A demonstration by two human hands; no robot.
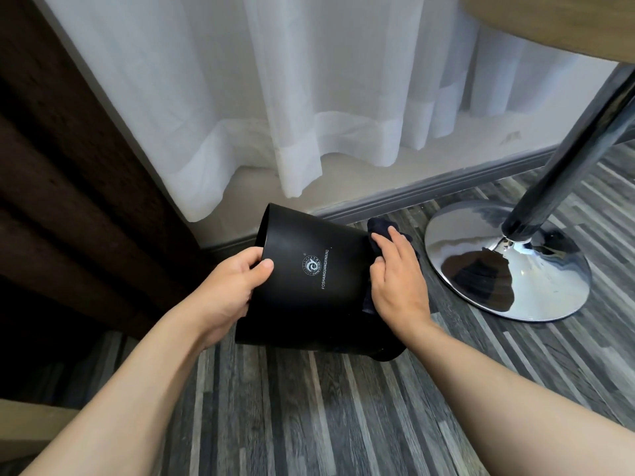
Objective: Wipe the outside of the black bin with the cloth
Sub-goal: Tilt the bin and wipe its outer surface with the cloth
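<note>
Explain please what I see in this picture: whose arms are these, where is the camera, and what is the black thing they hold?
There is no machine here. A person wears one camera on the head, looking down at their own two bare arms. The left hand grips the wide open rim of a black bin, which is tipped on its side above the striped grey floor. The right hand presses a dark cloth against the bin's narrower end. To the right stands a shiny chrome table base; behind hangs a white curtain.
</note>
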